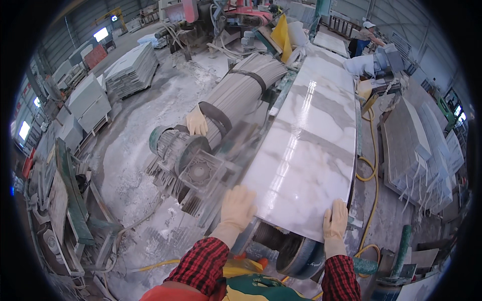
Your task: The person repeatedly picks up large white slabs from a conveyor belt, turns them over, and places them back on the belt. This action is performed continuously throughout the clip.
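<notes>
A long polished slab (301, 150), white with grey veins like marble, stretches away from me on a belt conveyor. My left hand (238, 206), in a pale cream glove, is closed at the slab's near left corner; part of its fingers is hidden. At the near right edge, my gloved right hand (335, 220) has its thumb by the top face and its fingers along the side. Below the slab's near end shows a dark roller drum (296, 256). Left of the slab stands an electric motor (173, 145) with a gearbox (198, 171).
A loose cream glove (197, 120) lies beside a strapped bundle of long strips (241, 83). Stacked slabs stand at left (131, 70) and right (409, 145). A yellow hose (374, 165) runs along the right side. Another person (369, 37) stands at the far right.
</notes>
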A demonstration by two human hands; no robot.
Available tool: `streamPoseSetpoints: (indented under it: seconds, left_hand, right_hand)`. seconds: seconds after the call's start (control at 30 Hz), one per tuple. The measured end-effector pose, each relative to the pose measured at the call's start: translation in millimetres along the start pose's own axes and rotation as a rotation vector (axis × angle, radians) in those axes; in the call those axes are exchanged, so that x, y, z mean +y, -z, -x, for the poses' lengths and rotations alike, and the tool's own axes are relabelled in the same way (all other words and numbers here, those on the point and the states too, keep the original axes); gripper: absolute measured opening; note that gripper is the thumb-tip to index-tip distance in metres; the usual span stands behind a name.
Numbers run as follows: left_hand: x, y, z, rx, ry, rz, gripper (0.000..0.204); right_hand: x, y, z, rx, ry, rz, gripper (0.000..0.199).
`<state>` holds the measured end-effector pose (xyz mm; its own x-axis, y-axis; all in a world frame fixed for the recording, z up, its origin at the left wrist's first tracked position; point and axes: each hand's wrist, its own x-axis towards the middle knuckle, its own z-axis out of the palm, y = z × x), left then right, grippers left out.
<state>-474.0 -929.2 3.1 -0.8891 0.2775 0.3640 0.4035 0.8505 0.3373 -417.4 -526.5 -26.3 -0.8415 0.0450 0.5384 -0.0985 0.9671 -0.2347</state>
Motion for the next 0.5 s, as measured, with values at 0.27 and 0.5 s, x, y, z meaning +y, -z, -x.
streamPoseSetpoints:
  seconds: [0.27,0.5]
  left_hand:
    - [-1.3,3.1,6.1,-0.077,0.030,0.034,0.054]
    - [-2.2,2.6,10.5,-0.087,0.024,0.036,0.056]
  right_hand:
    - [-8.6,5.0,0.6,0.001,-0.016,-0.009,0.048]
    - [-8.5,6.1,4.6,0.033,0.013,-0.014,0.048]
